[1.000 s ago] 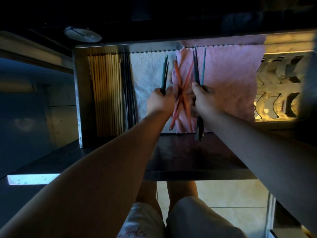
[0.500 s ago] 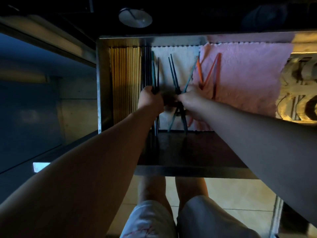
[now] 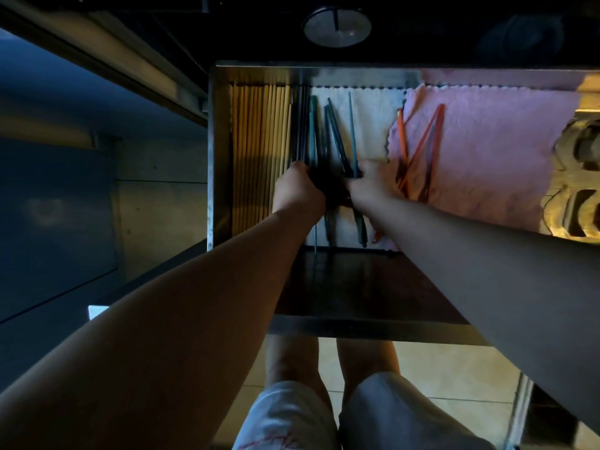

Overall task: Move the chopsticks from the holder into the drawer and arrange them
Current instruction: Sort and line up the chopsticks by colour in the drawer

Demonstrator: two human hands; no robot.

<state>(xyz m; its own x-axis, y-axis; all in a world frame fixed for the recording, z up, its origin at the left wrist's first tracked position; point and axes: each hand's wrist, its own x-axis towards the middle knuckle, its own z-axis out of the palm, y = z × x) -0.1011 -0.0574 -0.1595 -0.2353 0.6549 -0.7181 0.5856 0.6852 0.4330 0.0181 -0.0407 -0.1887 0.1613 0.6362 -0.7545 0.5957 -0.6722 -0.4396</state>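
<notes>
An open metal drawer (image 3: 218,164) holds a row of wooden chopsticks (image 3: 259,151) along its left side, with black ones beside them. Several teal and dark chopsticks (image 3: 334,134) lie on a white cloth (image 3: 373,125). My left hand (image 3: 297,190) is shut on the teal and dark chopsticks nearest the black row. My right hand (image 3: 370,185) grips the others, which fan out above it. Orange chopsticks (image 3: 422,144) lie crossed and loose on a pink cloth (image 3: 493,151). The holder is not in view.
A perforated metal rack (image 3: 578,190) sits at the drawer's right end. A round lid-like disc (image 3: 337,26) is on the dark surface behind the drawer. A dark shelf (image 3: 363,287) lies below the drawer front; my knees and a tiled floor are beneath.
Both hands shifted left in the drawer with the teal and dark chopsticks, from over the pink cloth to the white cloth beside the black row. The orange chopsticks stayed on the pink cloth.
</notes>
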